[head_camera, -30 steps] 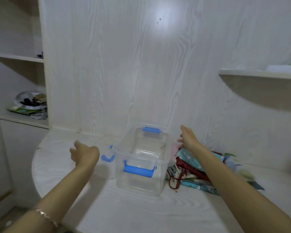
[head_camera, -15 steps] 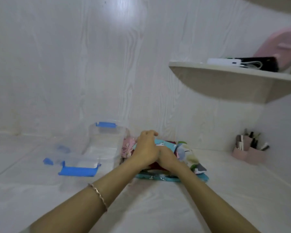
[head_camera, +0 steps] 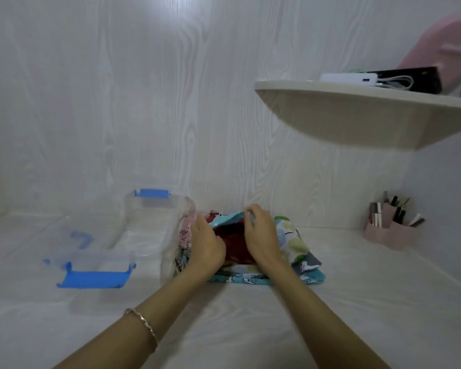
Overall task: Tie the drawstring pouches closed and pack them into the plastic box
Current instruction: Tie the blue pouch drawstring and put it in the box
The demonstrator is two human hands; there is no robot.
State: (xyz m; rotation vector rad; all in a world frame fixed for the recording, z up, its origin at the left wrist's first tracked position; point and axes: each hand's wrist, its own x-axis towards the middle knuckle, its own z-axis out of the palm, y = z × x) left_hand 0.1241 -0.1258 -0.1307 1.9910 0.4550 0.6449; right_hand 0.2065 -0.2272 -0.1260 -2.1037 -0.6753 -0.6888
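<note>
Both forearms reach forward over the white desk (head_camera: 250, 328) and meet at the pile of pouches (head_camera: 293, 243), which lies on the desk just to the right of the plastic box (head_camera: 144, 230) and against its clear side wall. The left hand (head_camera: 206, 246) is turned with its back to the camera, wrist slightly bent, its fingers dipping into the left part of the pile beside a red pouch (head_camera: 233, 245). The fingertips are hidden, so I cannot tell whether it grips anything. A thin bracelet (head_camera: 144, 324) circles that wrist. The right hand (head_camera: 261, 235) arches over the pile, fingers curled down and pinching the raised edge of a teal pouch (head_camera: 228, 219) that is lifted above the red one. The box stands open on the desk, its blue handles at the near and far ends.
</note>
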